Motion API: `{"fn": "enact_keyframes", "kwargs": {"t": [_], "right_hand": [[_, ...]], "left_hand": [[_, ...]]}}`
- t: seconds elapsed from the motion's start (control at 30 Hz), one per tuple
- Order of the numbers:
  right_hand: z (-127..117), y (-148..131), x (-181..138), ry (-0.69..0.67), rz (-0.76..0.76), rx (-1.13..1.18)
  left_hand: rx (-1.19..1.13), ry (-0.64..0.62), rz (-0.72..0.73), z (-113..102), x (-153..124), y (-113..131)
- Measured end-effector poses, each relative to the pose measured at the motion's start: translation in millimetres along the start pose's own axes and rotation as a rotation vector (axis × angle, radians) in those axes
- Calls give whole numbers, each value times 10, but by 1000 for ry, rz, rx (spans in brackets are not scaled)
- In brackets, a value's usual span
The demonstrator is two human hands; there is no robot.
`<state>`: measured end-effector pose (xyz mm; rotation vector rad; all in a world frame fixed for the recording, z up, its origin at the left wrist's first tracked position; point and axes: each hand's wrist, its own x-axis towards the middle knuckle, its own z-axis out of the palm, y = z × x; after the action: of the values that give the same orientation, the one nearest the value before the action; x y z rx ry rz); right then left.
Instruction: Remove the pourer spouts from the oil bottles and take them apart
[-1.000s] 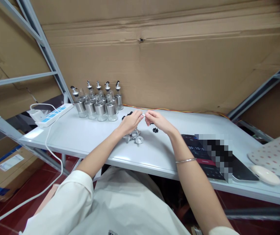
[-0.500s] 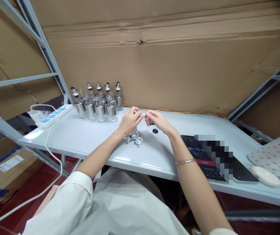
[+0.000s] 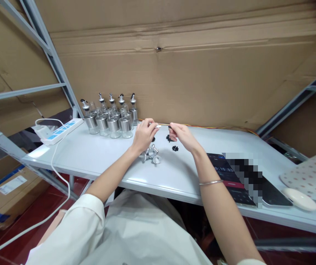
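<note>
Silvery piece (image 3: pixel 158 126) sat pinched in the narrow grip of the left hand (image 3: pixel 143 136) above the bench (image 3: pixel 91 154), pointing toward a black part (image 3: pixel 170 127) pinched by the right hand (image 3: pixel 182 136), probably so that neither facing end was covered.

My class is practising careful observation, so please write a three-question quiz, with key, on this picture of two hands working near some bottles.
1. Open question: What does the left hand hold?

2. True or false: The right hand is gripping a bottle.

3. Fill in the gap: In the picture, the power strip lies to the ____ of the bottles.

Key:
1. A small pale piece; it is too small to identify exactly.
2. False: the right hand holds a small black piece.
3. Left.
</note>
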<state>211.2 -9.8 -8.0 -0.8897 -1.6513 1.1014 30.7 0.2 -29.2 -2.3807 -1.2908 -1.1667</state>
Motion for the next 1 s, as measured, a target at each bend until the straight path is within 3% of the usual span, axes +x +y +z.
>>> {"fn": "enact_keyframes", "kwargs": {"t": [0.2, 0.37, 0.6, 0.8, 1.0], "right_hand": [[-161, 126, 32, 125, 36, -142], [-283, 295, 49, 142, 153, -426], [-472, 376, 16, 38, 382, -893], [-532, 478, 9, -80, 514, -912], [-500, 381, -13, -254, 572, -858]], "left_hand": [[-34, 4, -30, -24, 8, -3], [-63, -30, -20, -12, -6, 35], [-104, 28, 18, 35, -13, 5], [-101, 32, 26, 29, -25, 19], [-117, 15, 17, 30, -31, 27]]}}
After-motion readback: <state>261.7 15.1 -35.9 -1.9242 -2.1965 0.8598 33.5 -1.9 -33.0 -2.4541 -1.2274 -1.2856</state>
